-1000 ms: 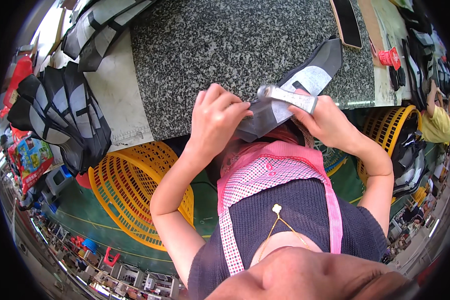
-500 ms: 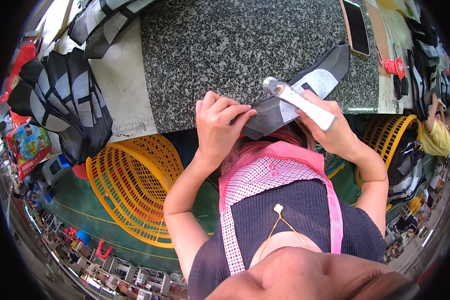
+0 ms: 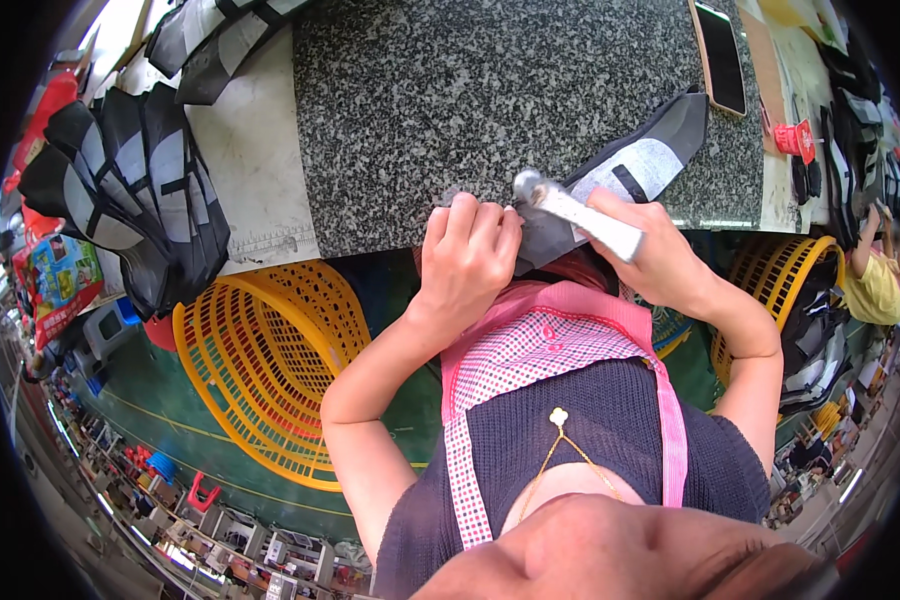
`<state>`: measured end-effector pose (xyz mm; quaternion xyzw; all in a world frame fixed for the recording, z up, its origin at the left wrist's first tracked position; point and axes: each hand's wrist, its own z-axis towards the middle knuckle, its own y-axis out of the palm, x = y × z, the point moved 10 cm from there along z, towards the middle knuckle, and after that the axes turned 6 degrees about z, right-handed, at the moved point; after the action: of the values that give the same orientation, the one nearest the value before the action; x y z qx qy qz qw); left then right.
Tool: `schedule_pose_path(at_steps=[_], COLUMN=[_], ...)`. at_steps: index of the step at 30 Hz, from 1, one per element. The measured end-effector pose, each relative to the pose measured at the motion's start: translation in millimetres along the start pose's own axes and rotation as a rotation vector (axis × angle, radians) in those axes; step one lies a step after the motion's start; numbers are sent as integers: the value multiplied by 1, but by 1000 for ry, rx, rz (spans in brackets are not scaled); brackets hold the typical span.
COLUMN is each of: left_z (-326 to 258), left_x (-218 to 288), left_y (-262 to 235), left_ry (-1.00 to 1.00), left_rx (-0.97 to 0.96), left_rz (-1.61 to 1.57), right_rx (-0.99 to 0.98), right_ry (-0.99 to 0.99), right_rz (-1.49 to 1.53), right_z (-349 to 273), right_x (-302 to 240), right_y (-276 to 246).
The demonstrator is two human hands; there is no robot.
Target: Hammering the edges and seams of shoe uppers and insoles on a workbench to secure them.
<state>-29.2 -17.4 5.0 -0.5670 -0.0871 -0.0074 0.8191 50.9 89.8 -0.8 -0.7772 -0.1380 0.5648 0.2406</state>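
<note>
A black-and-grey piece (image 3: pixel 660 155), which looks like a shoe upper, lies slantwise across a speckled granite slab (image 3: pixel 420 90), its lower end at the slab's near edge. My right hand (image 3: pixel 665 250) is wrapped round the pale handle of a hammer (image 3: pixel 595 222). The metal hammer head is over the piece's left edge, close to my left fingers; whether it touches cannot be told. My left hand (image 3: pixel 467 262) is closed at that edge, fingers bent and pressed together, pinching the piece. The fingertips and the piece's lower end are partly hidden.
Stacks of similar black-and-grey pieces (image 3: pixel 135 200) lie at the left, with more at the upper left (image 3: pixel 215 50). A phone (image 3: pixel 720 60) and a red cup (image 3: pixel 795 140) are at the right. Yellow baskets (image 3: pixel 270 370) stand below the table. Another person (image 3: pixel 875 270) is at far right.
My left hand has moved right and its fingers have curled in more. The hammer head has shifted slightly left and down, toward the left fingers.
</note>
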Motion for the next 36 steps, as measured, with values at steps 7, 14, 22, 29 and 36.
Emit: schedule_pose_path(at_steps=[7,14,22,29,36], left_z=[-2,-11,16,-47,-164], left_x=[17,48,25,-148,-320], left_y=[-17,14,10,-187,-187], left_ry=[89,102,-78,-650,-956], left_rx=[119,39,104,737,166], left_rz=[-82,7,-204,88,989], right_rx=[-52,11,327,865,827], right_ry=[21,-148,73,-268,52], right_rz=[-108,-28,434,1062,921], right_z=[5,3,-12,-59,-42], right_x=[0,-27,52,60,110], right_y=[3,-9,-41,-160,-138])
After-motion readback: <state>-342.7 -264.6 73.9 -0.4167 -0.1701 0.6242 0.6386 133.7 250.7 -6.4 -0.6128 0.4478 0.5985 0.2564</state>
